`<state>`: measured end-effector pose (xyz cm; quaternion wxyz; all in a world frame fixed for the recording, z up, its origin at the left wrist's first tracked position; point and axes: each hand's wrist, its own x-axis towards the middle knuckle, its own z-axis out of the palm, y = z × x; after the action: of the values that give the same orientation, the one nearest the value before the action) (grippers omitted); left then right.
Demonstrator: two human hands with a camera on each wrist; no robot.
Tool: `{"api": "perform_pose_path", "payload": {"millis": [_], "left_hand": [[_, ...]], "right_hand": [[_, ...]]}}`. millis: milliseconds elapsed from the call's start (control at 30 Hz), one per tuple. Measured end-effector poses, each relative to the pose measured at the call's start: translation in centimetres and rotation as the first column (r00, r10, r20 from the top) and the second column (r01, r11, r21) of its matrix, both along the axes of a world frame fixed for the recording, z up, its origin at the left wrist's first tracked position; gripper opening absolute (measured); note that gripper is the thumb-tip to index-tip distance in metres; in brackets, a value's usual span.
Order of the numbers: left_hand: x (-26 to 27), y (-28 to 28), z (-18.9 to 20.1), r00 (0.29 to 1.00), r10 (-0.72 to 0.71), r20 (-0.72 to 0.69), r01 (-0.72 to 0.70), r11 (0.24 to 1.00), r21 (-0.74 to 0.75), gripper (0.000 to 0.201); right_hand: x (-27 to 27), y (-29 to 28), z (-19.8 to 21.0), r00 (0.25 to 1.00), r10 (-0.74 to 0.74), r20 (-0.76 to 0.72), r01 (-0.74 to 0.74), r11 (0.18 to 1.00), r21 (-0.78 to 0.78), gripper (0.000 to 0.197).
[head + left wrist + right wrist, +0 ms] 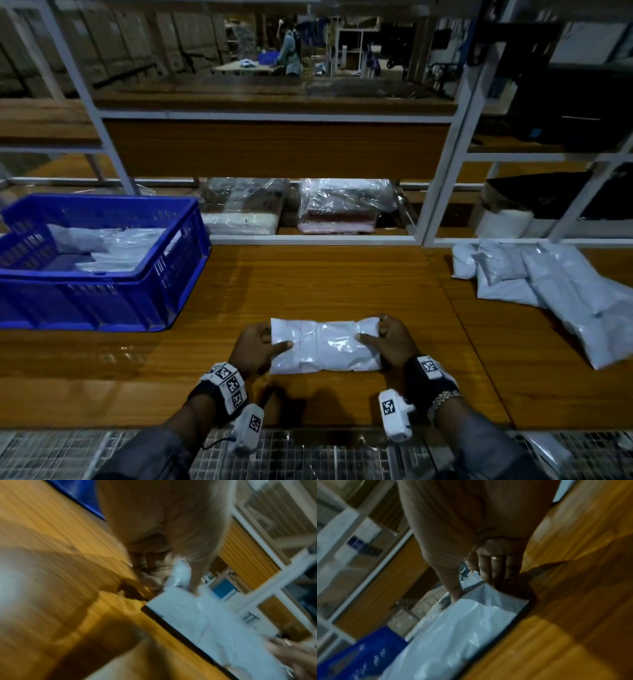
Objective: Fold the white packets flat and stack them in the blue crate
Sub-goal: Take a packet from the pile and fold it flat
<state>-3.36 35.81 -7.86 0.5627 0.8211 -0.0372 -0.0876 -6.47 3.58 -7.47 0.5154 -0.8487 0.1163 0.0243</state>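
Two hands hold one packet by its ends.

Left hand (257, 347) and right hand (390, 342) each curl round an end of the packet (325, 346), thumbs on top, likely to keep it folded flat on the near bench (308, 284). More packets (561, 291) wait far right; the crate (102, 267) sits far left, close for stacking.

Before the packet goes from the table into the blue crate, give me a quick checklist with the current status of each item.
1. Left hand holds the packet's left end: ok, thumb on top.
2. Right hand holds the right end: ok, thumb on top, fingers curled round the end.
3. White packet folded flat: cannot tell; it looks folded, but puffy and creased.
4. Blue crate has room: ok, packets lie low inside it.
5. Wooden table between packet and crate free of obstacles: ok.
6. Unfolded packets left to do: not ok, a pile waits at right.
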Motion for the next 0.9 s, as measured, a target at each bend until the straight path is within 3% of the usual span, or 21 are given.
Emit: {"api": "perform_pose_path", "payload": {"millis": [33,100,167,267,367,467,533,700,900], "left_hand": [[0.1,-0.1,-0.4,0.999,0.036,0.0,-0.036,0.991,0.13,0.049],[0.5,-0.1,-1.5,0.992,0.096,0.087,-0.124,0.89,0.439,0.065],[0.7,-0.7,-2.2,0.961,0.07,0.267,-0.211,0.812,0.544,0.073],[0.6,-2.8,-2.2,0.88,-0.118,0.461,-0.186,0.806,0.562,0.07],[0.8,-5.0,-2.9,0.862,-0.274,0.427,-0.051,0.79,0.611,0.064],[0.8,-6.0,-4.1,0.849,-0.369,0.378,0.009,0.726,0.688,0.069],[1.0,-6.0,-4.6,0.827,-0.406,0.389,0.011,0.704,0.71,0.068],[1.9,-6.2,-5.6,0.824,-0.367,0.431,-0.019,0.743,0.668,0.047],[1.1,-6.7,-5.7,0.856,-0.4,0.327,0.079,0.727,0.682,0.046]], "right_hand": [[0.0,0.2,-0.4,1.0,-0.017,-0.013,0.017,1.0,-0.006,0.06],[-0.3,1.0,-0.8,0.998,-0.057,0.004,0.056,0.988,-0.143,0.065],[-0.8,1.9,-0.5,0.988,-0.06,0.144,0.112,0.917,-0.384,0.056],[-1.0,4.0,0.3,0.947,0.151,0.284,0.017,0.858,-0.513,0.049],[-0.4,6.5,0.6,0.941,0.316,0.121,-0.176,0.763,-0.621,0.059],[-0.1,8.1,-0.5,0.944,0.316,-0.099,-0.293,0.66,-0.692,0.089],[0.0,8.6,-1.3,0.95,0.283,-0.132,-0.292,0.657,-0.695,0.092],[0.2,8.4,-3.1,0.953,0.277,-0.121,-0.276,0.635,-0.722,0.08],[0.8,8.3,-3.6,0.956,0.267,-0.123,-0.273,0.654,-0.705,0.062]]}}
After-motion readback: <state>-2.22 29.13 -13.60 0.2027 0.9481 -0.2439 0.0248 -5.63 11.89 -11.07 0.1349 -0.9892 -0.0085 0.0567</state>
